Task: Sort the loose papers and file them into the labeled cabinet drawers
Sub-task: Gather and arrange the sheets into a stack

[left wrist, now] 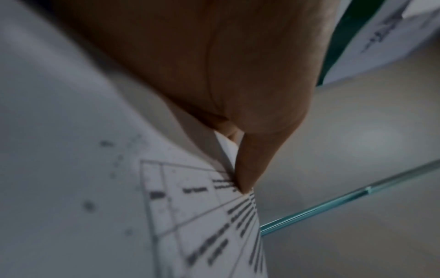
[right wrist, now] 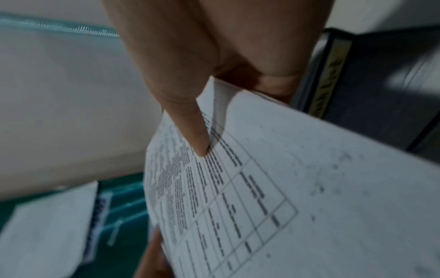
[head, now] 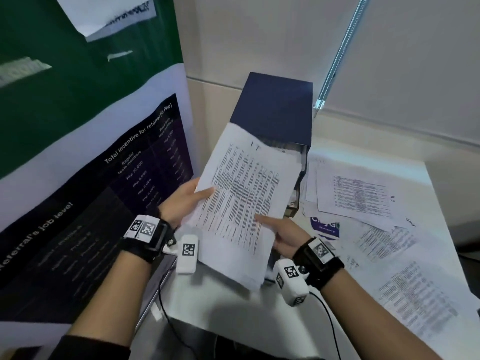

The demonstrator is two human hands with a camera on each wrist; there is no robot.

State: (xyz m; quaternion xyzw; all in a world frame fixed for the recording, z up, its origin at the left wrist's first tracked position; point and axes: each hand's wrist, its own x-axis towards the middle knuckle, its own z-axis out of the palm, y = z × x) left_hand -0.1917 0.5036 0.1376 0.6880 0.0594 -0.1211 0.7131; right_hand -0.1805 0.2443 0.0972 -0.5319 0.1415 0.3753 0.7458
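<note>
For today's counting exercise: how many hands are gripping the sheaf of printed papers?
2. The left hand holds the sheaf of printed papers at its left edge; the right hand holds its lower right edge. Fingers underneath are hidden.

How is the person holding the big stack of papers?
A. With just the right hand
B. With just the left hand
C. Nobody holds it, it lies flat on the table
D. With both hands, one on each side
D: the left hand and the right hand each grip a side of the stack of papers.
</note>
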